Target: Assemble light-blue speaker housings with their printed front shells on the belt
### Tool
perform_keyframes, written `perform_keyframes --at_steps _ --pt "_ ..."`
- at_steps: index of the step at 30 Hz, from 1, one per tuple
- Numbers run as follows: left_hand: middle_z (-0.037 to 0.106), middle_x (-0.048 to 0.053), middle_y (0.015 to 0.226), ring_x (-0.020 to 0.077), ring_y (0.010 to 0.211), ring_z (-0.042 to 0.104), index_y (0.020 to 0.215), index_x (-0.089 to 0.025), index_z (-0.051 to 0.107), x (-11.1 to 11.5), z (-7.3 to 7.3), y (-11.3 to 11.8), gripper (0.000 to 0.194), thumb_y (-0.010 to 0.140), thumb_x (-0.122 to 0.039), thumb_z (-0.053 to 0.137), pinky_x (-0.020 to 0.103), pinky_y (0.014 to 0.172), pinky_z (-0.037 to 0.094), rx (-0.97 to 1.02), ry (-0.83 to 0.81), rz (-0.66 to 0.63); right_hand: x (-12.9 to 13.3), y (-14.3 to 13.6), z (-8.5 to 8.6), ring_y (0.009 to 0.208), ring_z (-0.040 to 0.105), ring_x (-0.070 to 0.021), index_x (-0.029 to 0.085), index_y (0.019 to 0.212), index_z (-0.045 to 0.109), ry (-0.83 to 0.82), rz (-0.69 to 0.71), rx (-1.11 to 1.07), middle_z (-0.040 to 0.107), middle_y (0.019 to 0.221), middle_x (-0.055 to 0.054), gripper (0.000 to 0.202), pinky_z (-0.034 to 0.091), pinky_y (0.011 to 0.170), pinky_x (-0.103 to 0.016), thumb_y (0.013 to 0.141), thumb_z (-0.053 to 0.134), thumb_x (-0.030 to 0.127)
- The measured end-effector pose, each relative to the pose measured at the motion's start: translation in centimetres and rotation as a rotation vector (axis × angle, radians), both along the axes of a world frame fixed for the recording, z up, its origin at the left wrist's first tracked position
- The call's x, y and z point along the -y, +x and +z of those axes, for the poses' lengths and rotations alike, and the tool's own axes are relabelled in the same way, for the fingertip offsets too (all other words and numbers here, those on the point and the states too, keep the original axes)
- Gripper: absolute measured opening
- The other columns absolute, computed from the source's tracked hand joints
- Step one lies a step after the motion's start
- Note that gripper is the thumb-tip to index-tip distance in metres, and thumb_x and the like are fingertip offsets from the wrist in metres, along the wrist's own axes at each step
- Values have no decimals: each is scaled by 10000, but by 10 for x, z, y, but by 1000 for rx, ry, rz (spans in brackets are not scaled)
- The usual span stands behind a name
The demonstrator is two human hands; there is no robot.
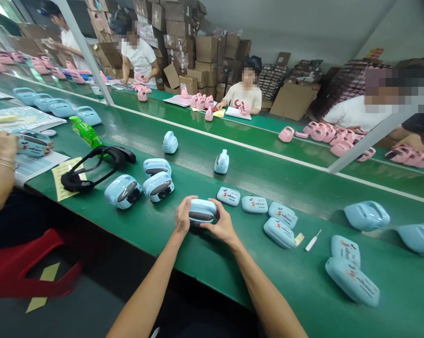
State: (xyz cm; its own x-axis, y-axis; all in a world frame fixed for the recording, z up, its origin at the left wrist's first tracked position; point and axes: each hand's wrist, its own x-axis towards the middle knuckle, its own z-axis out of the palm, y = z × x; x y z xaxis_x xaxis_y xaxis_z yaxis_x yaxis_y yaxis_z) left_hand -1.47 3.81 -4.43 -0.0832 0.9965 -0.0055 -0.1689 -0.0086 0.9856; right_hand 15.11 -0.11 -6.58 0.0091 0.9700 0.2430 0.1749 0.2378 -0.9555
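Note:
Between my two hands, just above the green table, is a light blue device point(202, 211) with a dark oval panel. My left hand point(184, 216) grips its left end, and my right hand point(222, 220) closes on its right end. Similar blue devices with handles point(124, 191) stand to the left of my hands. On the right lie several blue covers point(254, 204) printed with a cartoon and lettering. A white tool point(313, 240) with a thin tip and a small yellow paper point(299, 239) are beside them.
A black head strap point(99, 169), a green bottle point(85, 131) and a yellow sheet point(66, 180) lie at the left, near another person's hands point(3, 145). Two blue devices stand beyond my hands. Across the line point(268, 155), people sit behind pink devices point(285, 134).

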Motion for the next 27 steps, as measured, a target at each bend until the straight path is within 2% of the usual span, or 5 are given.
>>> perform_keyframes --at_steps 6,14,18,23,27 --pt "744 118 854 327 1037 678 780 -217 738 0 -12 8 516 834 -695 550 360 865 519 -127 33 129 -4 -26 8 1158 641 -289 165 1235 635 15 -141 -39 691 1242 -132 531 475 1053 -402 889 546 557" --pt "749 117 873 309 1014 670 761 -231 728 -6 -21 13 564 894 -692 431 368 914 488 -230 -8 254 -23 -49 8 676 602 -220 194 829 660 49 -514 82 654 719 -63 583 485 695 -320 950 291 629" --pt "738 115 860 312 1021 670 790 -219 720 -12 -25 13 558 915 -666 410 377 928 482 -230 -11 280 -22 -44 13 687 570 -207 190 855 644 31 -443 53 630 732 -45 506 458 701 -309 941 346 590" --pt "738 99 962 276 990 678 933 -188 711 -13 -10 6 514 924 -612 421 381 906 514 -214 75 189 -22 -23 22 754 566 -175 211 917 659 -104 -120 -194 657 805 19 297 444 723 -271 748 679 454" --pt "689 132 1105 281 1071 639 1055 -173 684 -12 11 -23 397 861 -508 596 413 1020 463 -396 263 345 -47 23 31 731 592 -174 206 776 665 -238 -203 -438 672 719 20 241 463 684 -266 621 760 365"
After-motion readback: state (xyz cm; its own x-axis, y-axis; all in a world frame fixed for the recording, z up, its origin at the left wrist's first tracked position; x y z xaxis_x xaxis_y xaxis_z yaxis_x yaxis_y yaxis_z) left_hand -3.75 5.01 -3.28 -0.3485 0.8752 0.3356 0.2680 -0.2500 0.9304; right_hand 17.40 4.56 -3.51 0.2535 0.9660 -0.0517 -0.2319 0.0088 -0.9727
